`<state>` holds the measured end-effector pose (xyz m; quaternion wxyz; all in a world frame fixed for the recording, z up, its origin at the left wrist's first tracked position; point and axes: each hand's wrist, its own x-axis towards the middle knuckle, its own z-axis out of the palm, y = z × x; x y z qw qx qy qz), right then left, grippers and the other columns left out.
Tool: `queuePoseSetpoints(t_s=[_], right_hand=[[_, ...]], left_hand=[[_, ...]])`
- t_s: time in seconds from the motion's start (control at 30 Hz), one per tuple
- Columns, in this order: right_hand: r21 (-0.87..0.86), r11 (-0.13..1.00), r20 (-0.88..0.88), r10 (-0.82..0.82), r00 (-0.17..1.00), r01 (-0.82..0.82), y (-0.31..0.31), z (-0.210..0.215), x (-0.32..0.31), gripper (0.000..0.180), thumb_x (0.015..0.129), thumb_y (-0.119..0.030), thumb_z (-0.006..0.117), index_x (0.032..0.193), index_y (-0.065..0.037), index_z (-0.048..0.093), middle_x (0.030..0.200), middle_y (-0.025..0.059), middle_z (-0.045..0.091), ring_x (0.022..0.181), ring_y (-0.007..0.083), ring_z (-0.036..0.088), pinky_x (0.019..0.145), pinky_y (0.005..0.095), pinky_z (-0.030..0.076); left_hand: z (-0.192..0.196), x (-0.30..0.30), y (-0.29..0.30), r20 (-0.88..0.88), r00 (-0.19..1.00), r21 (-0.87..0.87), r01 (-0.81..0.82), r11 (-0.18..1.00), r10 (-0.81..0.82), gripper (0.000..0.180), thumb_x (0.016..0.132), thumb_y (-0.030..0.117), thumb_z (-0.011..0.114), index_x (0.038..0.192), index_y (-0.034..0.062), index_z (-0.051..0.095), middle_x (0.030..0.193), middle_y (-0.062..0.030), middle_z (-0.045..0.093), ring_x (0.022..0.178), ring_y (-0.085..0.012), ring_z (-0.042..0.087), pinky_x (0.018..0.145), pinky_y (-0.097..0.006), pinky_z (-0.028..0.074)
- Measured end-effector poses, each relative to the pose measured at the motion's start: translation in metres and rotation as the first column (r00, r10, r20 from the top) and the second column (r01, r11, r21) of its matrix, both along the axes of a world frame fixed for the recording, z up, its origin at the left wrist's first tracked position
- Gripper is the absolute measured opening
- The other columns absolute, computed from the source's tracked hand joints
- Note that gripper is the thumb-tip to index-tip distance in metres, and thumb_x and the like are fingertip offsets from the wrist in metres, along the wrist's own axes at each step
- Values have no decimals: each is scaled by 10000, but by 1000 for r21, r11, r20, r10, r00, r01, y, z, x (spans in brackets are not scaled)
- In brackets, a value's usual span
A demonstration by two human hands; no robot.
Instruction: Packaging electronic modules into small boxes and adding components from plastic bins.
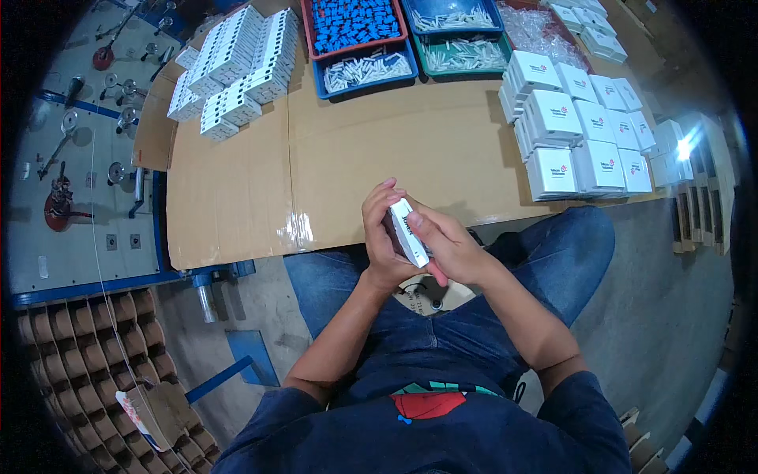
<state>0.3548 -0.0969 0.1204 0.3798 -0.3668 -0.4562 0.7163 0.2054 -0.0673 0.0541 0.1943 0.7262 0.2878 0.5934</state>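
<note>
A: Where is the small white box (409,232)?

B: Just below picture centre, over the person's lap, at the near edge of the cardboard-covered surface (332,158). Both hands have it.

A: How do the hands sit on it?

B: The left hand (382,237) wraps its grip around the box from the nine o'clock side, fingers curled over the top end. The right hand (452,246) closes on it from three o'clock, thumb pressed along the visible face. Neither grip is open; both are tight on the box.

A: Which way does it run?

B: Its long axis lies from about eleven o'clock down to five o'clock, the upper end pointing away from the person toward the surface. A narrow side faces the camera.

A: What lies around?

B: At one to two o'clock, a stack of white boxes (580,130). At eleven o'clock, rows of white parts (237,67). At twelve, a red tray of blue pieces (353,25) and blue bins of white pieces (365,69).
</note>
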Motion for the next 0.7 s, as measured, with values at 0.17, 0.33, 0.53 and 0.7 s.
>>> queuePoseSetpoints(t_s=[0.17, 0.33, 0.53, 0.7], right_hand=[[64, 998, 24, -7, 1000, 5, -1, -2, 0, 518, 1149, -339, 337, 1555, -21, 390, 768, 6, 594, 420, 56, 514, 417, 207, 424], [111, 994, 27, -22, 999, 19, -2, -4, -1, 521, 1149, -339, 329, 1551, -16, 404, 754, 7, 597, 413, 61, 515, 415, 215, 432], [78, 997, 40, -23, 999, 20, -3, -7, 0, 516, 1147, -352, 331, 1509, -9, 461, 734, 15, 603, 409, 62, 512, 416, 216, 432], [44, 999, 38, -1, 999, -1, -2, -1, 2, 500, 1146, -358, 335, 1425, 10, 527, 702, 8, 595, 411, 57, 511, 417, 216, 426]], left_hand=[[5, -1, -3, -11, 1000, -5, -14, 1000, 14, 1180, 582, 679, 928, 1396, -4, 416, 1321, -170, 509, 1278, -364, 522, 1165, -590, 374], [5, -1, -8, 6, 1000, -17, -26, 1000, 26, 1187, 573, 682, 930, 1388, -21, 429, 1319, -176, 513, 1280, -370, 524, 1159, -579, 386], [6, 1, -13, -6, 997, -52, -75, 996, 75, 1187, 576, 681, 929, 1379, -38, 432, 1294, -184, 531, 1256, -367, 542, 1150, -568, 403], [6, -3, -13, -59, 995, -27, -85, 996, 83, 1176, 584, 676, 928, 1377, -39, 435, 1289, -182, 534, 1233, -360, 555, 1138, -567, 421]])
